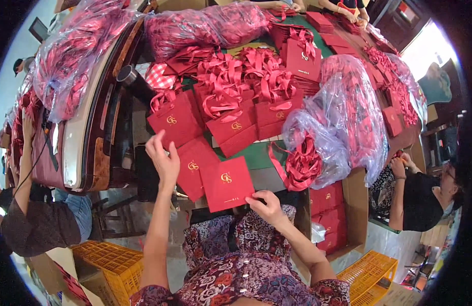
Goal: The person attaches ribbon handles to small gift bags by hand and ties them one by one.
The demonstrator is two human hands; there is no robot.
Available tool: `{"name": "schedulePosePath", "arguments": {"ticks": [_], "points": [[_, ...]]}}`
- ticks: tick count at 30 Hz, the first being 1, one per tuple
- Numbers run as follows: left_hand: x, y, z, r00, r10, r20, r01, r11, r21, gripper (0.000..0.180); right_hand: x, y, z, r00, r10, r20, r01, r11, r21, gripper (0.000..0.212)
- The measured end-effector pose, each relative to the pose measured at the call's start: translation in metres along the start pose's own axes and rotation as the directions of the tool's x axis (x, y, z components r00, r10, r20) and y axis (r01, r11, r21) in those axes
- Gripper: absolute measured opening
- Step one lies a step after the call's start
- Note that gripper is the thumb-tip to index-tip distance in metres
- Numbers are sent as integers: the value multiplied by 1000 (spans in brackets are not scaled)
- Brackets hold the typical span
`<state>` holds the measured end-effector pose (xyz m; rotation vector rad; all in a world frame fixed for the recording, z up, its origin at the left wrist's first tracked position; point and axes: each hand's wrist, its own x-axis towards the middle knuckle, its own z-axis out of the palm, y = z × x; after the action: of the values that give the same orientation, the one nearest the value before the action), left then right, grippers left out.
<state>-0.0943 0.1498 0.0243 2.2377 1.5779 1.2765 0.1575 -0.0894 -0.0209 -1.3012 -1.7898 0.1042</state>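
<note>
My right hand [266,206] pinches the lower right corner of a flat red paper bag [227,189] with gold lettering. My left hand [164,160] is raised with its fingers apart, at the left edge of a second flat red bag [191,171]; I cannot tell whether it touches that bag. The held bag overlaps the second one. Just beyond stand rows of red gift bags [236,127] with pinkish-red ribbon handles [220,76] looped over their tops. A coil of loose red ribbons [302,163] lies to the right, beside clear plastic.
Clear plastic sacks [353,112] of red ribbon goods crowd the table's right and far sides. A dark tumbler [134,81] stands at the left. Below right is a cardboard box [355,214] of red bags. Yellow crates [113,262] flank me; other people work around the tables.
</note>
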Motion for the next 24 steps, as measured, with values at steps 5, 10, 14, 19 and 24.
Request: {"name": "schedulePosePath", "arguments": {"ticks": [5, 10, 14, 19, 24], "points": [[-56, 60, -8, 971, 13, 239, 54, 961, -271, 24, 3, -5, -9, 992, 86, 90, -83, 996, -38, 30], [-91, 84, -6, 947, 93, 306, -21, 973, -230, 25, 46, 19, -27, 936, 330, -122, -351, 896, -271, 25], [-102, 95, 4, 921, 145, 363, -87, 982, -170, 30, 60, 49, -23, 877, 470, -100, -467, 784, -410, 28], [-110, 105, 14, 881, 172, 441, -130, 984, -123, 39, 69, 50, -24, 894, 446, -45, -438, 847, -301, 11], [-116, 116, 33, 874, 201, 442, -168, 979, -113, 36, 67, 7, -35, 909, 402, 111, -391, 914, -108, 25]]}}
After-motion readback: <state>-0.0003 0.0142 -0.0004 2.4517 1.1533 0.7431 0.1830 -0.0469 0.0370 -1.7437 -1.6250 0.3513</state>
